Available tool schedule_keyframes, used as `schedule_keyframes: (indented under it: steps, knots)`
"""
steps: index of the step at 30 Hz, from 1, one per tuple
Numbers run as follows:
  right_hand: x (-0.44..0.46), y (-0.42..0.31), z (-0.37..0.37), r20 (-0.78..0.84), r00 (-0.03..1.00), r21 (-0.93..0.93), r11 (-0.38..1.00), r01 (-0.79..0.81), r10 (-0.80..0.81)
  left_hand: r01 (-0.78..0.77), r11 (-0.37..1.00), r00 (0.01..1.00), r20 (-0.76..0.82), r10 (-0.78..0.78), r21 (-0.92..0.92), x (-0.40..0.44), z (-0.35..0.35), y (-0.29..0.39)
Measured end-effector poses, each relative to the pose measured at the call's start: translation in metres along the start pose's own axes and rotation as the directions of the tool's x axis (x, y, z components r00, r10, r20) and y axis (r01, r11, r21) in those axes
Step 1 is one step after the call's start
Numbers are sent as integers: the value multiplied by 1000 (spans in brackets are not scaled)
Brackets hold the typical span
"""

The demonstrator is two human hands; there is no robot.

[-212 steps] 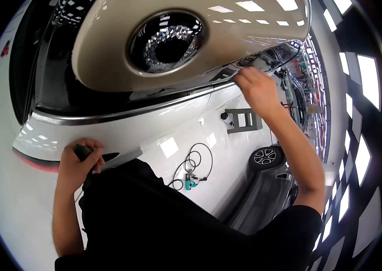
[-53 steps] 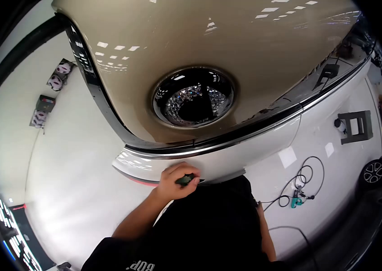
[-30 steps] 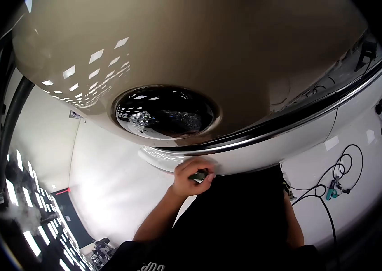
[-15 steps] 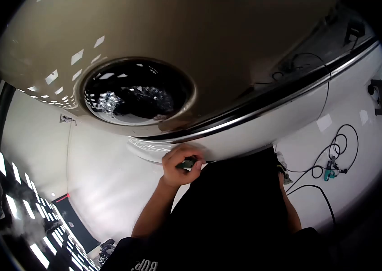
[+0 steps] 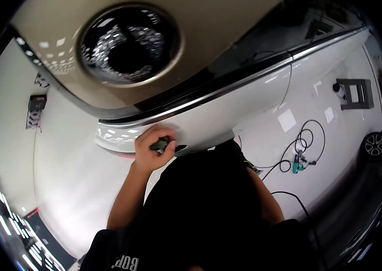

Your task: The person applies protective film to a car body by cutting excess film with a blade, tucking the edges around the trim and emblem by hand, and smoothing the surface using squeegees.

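My left hand (image 5: 151, 147) is closed around a small dark green object (image 5: 159, 144), perhaps a pad or block, mostly covered by my fingers. The hand rests against the white lower panel (image 5: 209, 119) of a car, below a chrome strip (image 5: 186, 105). A dark oval opening or mark (image 5: 180, 148) shows in the panel beside my thumb. Above is a round glossy light (image 5: 130, 45) set in gold-brown bodywork (image 5: 213, 40). My right forearm (image 5: 265, 198) reaches up beside my black clothing, which hides the hand and its fingers.
A teal power tool (image 5: 296, 163) with a coiled black cable (image 5: 307, 135) lies on the pale floor at right. Behind it stands a grey step stool (image 5: 356, 94). A dark car with a spoked wheel (image 5: 374, 144) is at far right; a dark box (image 5: 37, 102) sits at left.
My view has shifted, so the car, hands and floor items appear further left and the light higher up. My left hand keeps its grip on the green object at the white panel.
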State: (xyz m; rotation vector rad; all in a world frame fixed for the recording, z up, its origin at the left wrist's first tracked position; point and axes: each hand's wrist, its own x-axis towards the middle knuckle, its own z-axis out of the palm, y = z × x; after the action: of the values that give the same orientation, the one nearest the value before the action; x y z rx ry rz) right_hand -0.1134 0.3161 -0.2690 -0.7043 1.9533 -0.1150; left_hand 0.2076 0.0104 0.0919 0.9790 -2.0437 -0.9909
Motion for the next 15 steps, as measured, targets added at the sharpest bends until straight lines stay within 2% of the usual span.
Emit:
schedule_keyframes:
  steps: [8, 15]
  knots:
    - [-16, 25, 6, 17, 1000, -57, 998, -1, 2, -36, 998, 998, -48, 34, -44, -4, -2, 3]
    - [-26, 38, 11, 11, 1000, -38, 999, -16, 16, -32, 998, 999, -19, 31, -51, -6, -2, -1]
